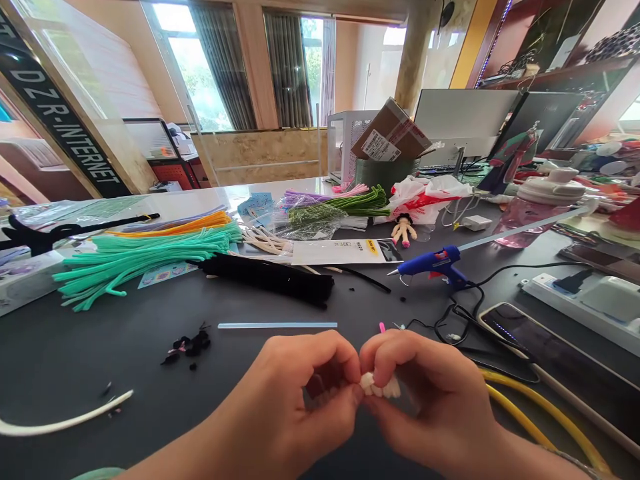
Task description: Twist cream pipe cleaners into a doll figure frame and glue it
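My left hand and my right hand meet at the near middle of the dark table. Both pinch a small cream fuzzy piece made of pipe cleaner, held between their fingertips. A pink tip pokes up behind my right fingers. Most of the piece is hidden by my fingers.
Bundles of teal, black, orange and green pipe cleaners lie across the table. A blue glue gun with its cord, a clear glue stick, a phone, yellow cables, a small doll and black scraps are nearby.
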Demonstrator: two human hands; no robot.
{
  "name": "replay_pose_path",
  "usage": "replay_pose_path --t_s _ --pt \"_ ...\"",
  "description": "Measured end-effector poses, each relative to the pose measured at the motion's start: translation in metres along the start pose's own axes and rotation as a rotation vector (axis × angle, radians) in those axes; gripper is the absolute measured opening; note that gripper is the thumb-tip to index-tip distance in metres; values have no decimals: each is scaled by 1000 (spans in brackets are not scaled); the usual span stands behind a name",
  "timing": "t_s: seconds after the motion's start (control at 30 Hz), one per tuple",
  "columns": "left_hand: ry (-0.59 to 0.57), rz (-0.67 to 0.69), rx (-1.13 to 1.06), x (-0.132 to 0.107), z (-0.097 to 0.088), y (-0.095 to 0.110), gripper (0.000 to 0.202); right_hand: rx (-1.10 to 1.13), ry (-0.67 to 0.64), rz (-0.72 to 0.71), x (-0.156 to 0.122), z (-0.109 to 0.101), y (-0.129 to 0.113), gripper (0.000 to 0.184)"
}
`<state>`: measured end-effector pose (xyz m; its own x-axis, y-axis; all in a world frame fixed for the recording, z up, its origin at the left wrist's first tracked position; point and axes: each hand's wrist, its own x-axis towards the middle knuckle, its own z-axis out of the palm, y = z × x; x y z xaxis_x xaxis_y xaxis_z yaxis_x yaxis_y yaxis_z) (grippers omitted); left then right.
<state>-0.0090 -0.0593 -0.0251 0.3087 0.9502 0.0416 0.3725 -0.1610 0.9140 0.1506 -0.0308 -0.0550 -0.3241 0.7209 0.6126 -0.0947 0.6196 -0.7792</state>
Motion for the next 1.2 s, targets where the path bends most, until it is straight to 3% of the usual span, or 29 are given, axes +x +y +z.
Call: replay_pose_path --t_s 0.3,0.67,0.9,1.2 --pt "3 -65 -11 -1 2 9 12 -71 -1 3 1 -3 4 18" --pt "-149 -190 -83 3 -9 7 11 -146 -46 17 0 -3 7 10" --pt "-115 -309 -389 7 -11 2 8 -104 -113 49 2 -9 15 16" --pt "-116 -435 -593 10 -13 0 18 155 -136 263 -3 -9 22 18"
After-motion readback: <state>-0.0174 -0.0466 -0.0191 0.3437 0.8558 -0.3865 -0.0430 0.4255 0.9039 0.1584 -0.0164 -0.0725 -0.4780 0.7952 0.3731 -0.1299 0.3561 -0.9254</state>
